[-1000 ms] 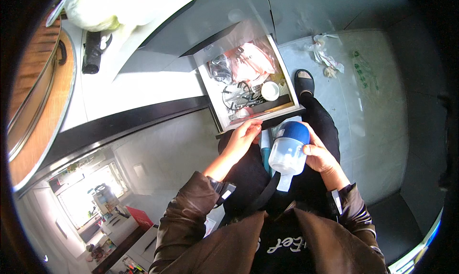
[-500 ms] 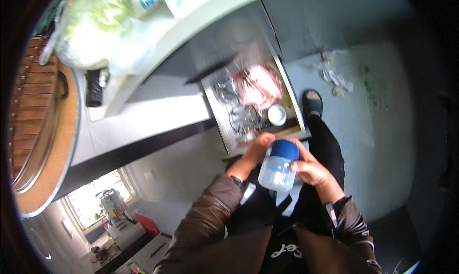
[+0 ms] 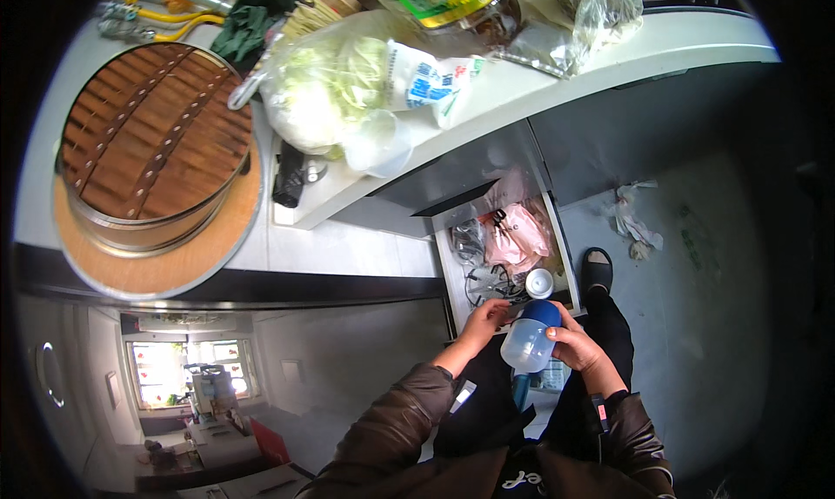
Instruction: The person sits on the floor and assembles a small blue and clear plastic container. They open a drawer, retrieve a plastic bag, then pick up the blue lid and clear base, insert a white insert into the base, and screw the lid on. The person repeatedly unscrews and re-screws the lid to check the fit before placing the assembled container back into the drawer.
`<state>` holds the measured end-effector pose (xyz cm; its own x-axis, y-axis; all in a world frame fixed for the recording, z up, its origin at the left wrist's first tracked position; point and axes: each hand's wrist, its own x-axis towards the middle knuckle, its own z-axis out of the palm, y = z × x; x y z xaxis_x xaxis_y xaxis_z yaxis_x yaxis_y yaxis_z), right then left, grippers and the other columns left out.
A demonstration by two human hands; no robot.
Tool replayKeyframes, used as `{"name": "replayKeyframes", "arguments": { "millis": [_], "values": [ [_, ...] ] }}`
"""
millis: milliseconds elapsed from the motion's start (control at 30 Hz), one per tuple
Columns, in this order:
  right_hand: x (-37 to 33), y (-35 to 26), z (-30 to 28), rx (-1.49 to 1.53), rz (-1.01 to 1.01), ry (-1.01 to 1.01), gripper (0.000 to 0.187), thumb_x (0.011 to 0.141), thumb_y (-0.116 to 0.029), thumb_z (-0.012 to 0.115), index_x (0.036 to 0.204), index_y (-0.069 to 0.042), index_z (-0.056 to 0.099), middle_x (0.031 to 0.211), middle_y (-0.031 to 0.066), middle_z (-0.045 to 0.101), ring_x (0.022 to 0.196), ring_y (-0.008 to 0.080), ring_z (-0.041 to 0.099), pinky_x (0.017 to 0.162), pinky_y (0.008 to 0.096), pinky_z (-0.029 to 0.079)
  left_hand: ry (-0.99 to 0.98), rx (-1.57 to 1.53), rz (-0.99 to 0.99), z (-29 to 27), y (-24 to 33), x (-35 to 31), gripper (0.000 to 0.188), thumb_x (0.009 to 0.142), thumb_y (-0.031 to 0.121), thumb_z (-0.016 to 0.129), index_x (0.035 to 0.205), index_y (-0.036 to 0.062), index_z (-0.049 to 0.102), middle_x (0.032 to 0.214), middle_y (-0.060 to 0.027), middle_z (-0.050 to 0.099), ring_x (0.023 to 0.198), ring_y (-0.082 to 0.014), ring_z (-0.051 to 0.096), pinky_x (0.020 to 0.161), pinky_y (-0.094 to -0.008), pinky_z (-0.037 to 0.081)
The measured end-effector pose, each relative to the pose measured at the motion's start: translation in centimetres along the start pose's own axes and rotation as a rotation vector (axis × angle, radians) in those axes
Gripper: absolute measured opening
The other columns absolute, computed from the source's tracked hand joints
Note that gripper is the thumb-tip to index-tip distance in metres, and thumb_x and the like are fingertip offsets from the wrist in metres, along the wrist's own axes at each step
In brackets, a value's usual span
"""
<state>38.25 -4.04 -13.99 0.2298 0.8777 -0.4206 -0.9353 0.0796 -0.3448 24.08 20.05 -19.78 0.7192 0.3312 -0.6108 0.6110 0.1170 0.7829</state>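
My right hand (image 3: pixel 577 344) is wrapped round a squat translucent plastic jar (image 3: pixel 526 347) with a blue lid (image 3: pixel 543 313), held tilted above my lap. To the jar's left, my left hand (image 3: pixel 484 323) is at the front of a pulled-out drawer (image 3: pixel 570 264). Its fingers are slightly bent and apart, with nothing visible in them; whether they touch the drawer's rim is unclear. Inside the drawer lie a pink plastic bag (image 3: pixel 519 238), a round white container (image 3: pixel 539 283) and some clear plastic items (image 3: pixel 489 283).
Above the drawer runs a white counter (image 3: pixel 500 90) with a bag of pale green vegetables (image 3: pixel 326 90) and a translucent cup (image 3: pixel 379 144). A wooden steamer (image 3: pixel 152 142) stands at the left on a round board (image 3: pixel 122 268). Crumpled plastic (image 3: pixel 635 221) lies on the floor.
My view has swung so that more of the counter and the steamer shows. My left hand has come away from the jar's lid. My right hand still holds the jar.
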Motion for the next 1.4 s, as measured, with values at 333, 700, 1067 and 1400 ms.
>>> {"name": "replayKeyframes", "arguments": {
  "millis": [333,700,1067,1400],
  "values": [
    [-1.4,1.2,-0.6,-0.023,-0.027,-0.023,0.084,0.084,-0.027,0.086,0.153,-0.018,0.039,0.136,0.0099,0.058,0.123,0.0306,0.062,0.094,0.0554,0.06,0.191,0.087,0.088,-4.9,6.1,-7.6,0.029,0.106,0.016,0.06,0.133,0.0071,0.065,0.109,-0.0057,0.071,0.092,-0.0138,0.067,0.082,-0.0299,0.055],
    [-10.3,1.8,-1.6,0.064,-0.243,-0.062,0.078,0.086,-0.037,0.082,0.151,-0.014,0.045,0.143,0.0134,0.057,0.13,0.0356,0.059,0.104,0.0606,0.054,0.106,0.054,0.049,-1.7,2.9,-13.3,0.03,0.107,0.015,0.059,0.134,0.0041,0.064,0.11,-0.0075,0.07,0.092,-0.0129,0.066,0.08,-0.0286,0.055],
    [-9.1,1.5,-2.4,0.08,-0.208,-0.042,0.083,0.087,-0.034,0.084,0.153,-0.011,0.04,0.142,0.0135,0.055,0.129,0.034,0.06,0.103,0.0567,0.055,0.043,0.133,0.056,1.1,1.1,-8.9,0.035,0.106,0.018,0.062,0.138,0.0048,0.063,0.113,-0.0049,0.07,0.099,-0.014,0.066,0.083,-0.0301,0.055],
    [-6.6,-1.4,-1.5,0.188,-0.106,0.003,0.099,0.077,-0.032,0.09,0.156,-0.003,0.037,0.145,0.0207,0.055,0.132,0.0337,0.06,0.115,0.0469,0.047,-0.02,0.081,0.071,3.1,1.0,7.0,0.056,0.104,0.019,0.063,0.156,0.0091,0.048,0.139,-0.0116,0.063,0.116,-0.0147,0.06,0.098,-0.0306,0.048]
  ]
}}
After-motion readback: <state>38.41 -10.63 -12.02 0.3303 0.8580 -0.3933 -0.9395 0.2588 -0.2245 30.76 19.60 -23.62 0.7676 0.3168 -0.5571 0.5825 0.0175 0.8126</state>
